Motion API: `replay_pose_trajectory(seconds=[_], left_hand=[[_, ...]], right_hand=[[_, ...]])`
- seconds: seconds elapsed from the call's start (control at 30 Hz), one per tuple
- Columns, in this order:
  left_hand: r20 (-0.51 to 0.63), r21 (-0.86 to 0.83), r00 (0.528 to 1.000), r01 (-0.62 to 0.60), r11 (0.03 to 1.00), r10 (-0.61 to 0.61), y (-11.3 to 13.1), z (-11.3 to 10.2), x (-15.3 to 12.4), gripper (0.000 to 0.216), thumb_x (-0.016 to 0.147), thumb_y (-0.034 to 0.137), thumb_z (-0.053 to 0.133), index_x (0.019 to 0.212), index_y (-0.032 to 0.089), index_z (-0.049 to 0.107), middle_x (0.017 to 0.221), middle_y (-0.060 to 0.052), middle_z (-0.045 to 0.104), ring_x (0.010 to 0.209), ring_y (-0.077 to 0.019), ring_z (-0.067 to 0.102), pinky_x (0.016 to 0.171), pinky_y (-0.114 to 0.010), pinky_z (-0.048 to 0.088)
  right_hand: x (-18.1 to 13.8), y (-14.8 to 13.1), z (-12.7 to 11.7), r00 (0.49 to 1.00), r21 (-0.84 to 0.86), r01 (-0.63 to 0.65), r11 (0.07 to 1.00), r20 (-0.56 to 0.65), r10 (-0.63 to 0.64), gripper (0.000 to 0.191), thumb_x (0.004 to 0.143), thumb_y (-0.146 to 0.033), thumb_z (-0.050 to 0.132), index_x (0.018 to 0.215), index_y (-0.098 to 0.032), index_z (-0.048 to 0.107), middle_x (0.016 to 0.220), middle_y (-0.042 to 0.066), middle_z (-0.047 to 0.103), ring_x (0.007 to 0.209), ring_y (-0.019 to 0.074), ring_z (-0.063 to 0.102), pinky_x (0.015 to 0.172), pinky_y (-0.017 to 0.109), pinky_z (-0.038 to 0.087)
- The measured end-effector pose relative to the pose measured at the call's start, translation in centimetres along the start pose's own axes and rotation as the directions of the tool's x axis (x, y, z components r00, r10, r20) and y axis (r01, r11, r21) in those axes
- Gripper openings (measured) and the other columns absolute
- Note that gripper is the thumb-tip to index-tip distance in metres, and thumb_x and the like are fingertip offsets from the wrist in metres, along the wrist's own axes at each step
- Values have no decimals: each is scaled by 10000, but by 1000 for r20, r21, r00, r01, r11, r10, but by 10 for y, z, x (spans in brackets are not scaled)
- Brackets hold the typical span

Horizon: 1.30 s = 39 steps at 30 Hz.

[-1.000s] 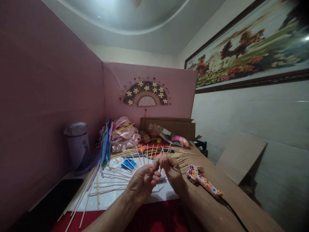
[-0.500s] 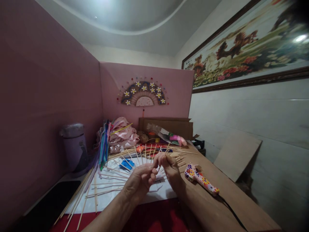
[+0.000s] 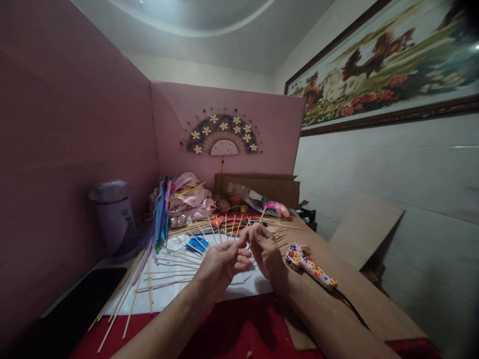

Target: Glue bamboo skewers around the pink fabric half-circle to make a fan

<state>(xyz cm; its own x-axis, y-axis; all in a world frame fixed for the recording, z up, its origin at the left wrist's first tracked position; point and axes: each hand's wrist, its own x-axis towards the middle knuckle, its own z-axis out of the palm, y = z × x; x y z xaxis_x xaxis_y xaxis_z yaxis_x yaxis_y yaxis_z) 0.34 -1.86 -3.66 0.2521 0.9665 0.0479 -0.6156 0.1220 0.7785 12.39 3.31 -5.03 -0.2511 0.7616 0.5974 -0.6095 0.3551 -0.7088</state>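
My left hand [image 3: 220,264] and my right hand [image 3: 265,252] meet above the middle of the white sheet [image 3: 239,294]. Their fingertips are pinched together and touch or nearly touch; what lies between them is too small or hidden to make out. A thin wooden stick [image 3: 263,214] shows just above my right hand, and I cannot tell whether it is held. Beyond and left of the hands, several wooden sticks [image 3: 175,272] fan out over the sheet. A blue packet [image 3: 197,244] lies among them. Right of my right hand rests a flower-patterned glue gun [image 3: 310,268] with a black cord.
A purple flask [image 3: 114,219] stands at left, beside pipe cleaners [image 3: 161,214] and pink cloth [image 3: 190,197]. Loose sticks [image 3: 119,299] lie at front left near a black pad [image 3: 82,304]. A plastic-wrapped bundle [image 3: 258,199] lies at the back. A decorated fan [image 3: 223,132] hangs behind.
The view has tipped slightly downward, so the scene sits higher in the picture. My hands stay together, and the fingers have shifted a little in their pinch.
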Motion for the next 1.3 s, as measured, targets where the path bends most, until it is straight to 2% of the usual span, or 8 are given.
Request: replay_pose_trajectory(seconds=[0.17,0.4,0.53,0.73,0.83,1.0,1.13,1.3], left_hand=[[-8,23,1000,-11,1000,11,-2,-1,1,158,755,202,675,789,52,638,680,-91,667,520,-95,612,500,-163,505],[-46,25,998,55,998,-53,-1,-4,2,91,747,142,660,769,56,637,630,-69,653,469,-67,580,419,-118,448],[-133,42,988,81,996,-75,1,0,1,55,729,109,634,705,62,618,580,-68,636,452,-71,570,414,-123,444],[-234,47,971,71,996,-58,-2,2,3,59,692,47,547,683,60,603,544,-71,627,428,-77,560,406,-135,428],[-201,33,978,64,997,-56,-4,1,4,76,702,42,541,711,51,616,560,-81,641,445,-90,584,420,-142,443],[-73,-6,996,44,999,-44,-4,2,2,108,776,80,551,751,35,646,690,-133,699,580,-142,668,563,-195,541],[-76,-23,996,49,999,-51,-2,2,1,127,800,121,563,747,46,650,660,-122,695,551,-137,661,520,-181,535],[-70,-45,997,27,999,-31,-3,-1,2,102,773,90,577,791,39,663,640,-92,686,532,-103,641,494,-140,514]], right_hand=[[-1,0,0,1000,-1,8,1000,20,-8,285,869,-355,504,627,-206,510,649,7,556,635,159,491,656,313,386],[-4,1,1,999,-114,30,993,37,-26,334,877,-412,491,620,-199,502,658,8,546,618,150,472,631,301,360],[-4,3,-2,996,-214,71,974,66,-58,349,894,-425,464,632,-199,505,672,10,545,641,151,484,646,305,367],[-5,5,-4,995,-235,79,969,83,-61,330,896,-417,468,648,-203,502,672,6,545,636,149,487,653,306,374],[-4,4,-2,996,-203,56,978,79,-41,335,898,-409,463,640,-199,510,672,13,559,633,151,490,658,312,375],[-3,-1,1,1000,-44,-19,999,-6,18,330,879,-392,484,613,-198,490,665,9,558,632,149,480,656,303,368],[-2,-1,1,1000,-7,-17,1000,20,17,305,863,-359,513,606,-197,496,655,8,551,637,153,476,671,306,366],[-2,0,1,1000,32,2,999,30,-3,266,860,-302,512,617,-195,527,664,13,575,654,156,496,693,303,364]])
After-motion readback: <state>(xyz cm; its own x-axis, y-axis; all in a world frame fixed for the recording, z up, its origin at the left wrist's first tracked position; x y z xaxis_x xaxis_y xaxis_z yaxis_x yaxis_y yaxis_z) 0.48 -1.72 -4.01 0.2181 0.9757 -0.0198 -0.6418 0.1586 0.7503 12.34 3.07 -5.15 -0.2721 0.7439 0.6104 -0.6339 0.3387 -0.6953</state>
